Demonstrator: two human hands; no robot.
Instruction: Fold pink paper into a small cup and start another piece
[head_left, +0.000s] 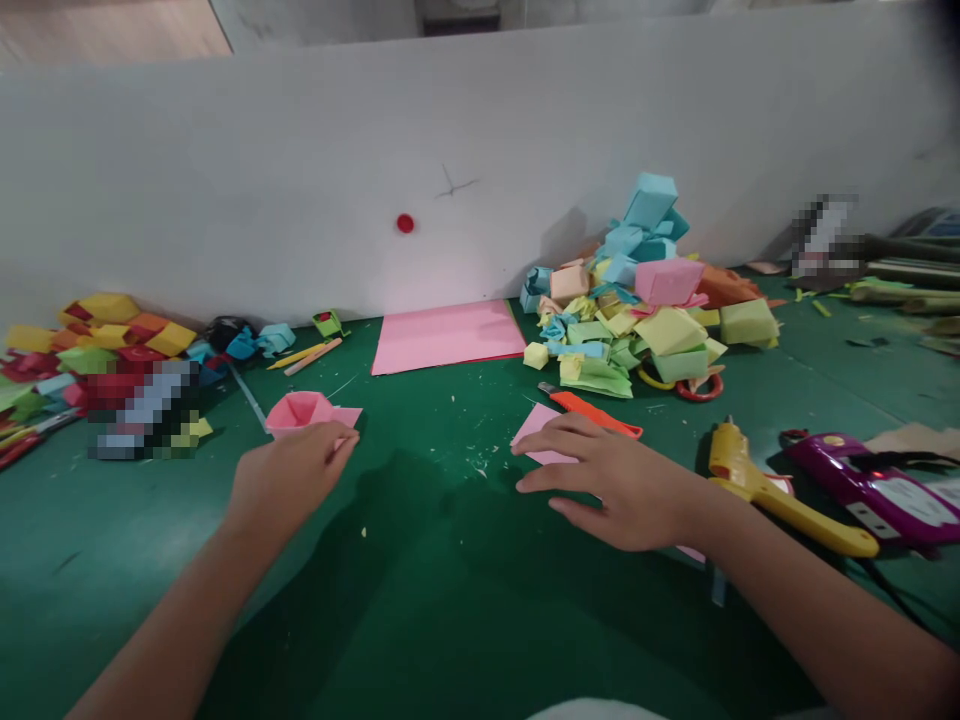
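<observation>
Pink paper box [298,407]: likely light, crushable; the flap [348,416] suits gripping.
Left hand [289,480] pinches there; right hand [619,485] spread.

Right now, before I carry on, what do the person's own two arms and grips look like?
The left grip and right grip are bare human hands with slim fingers; no glove, ring or bracelet shows on either. The left forearm and right forearm are bare too, narrowing towards the wrists: no sleeve, watch, attached cable or marking is visible.
</observation>
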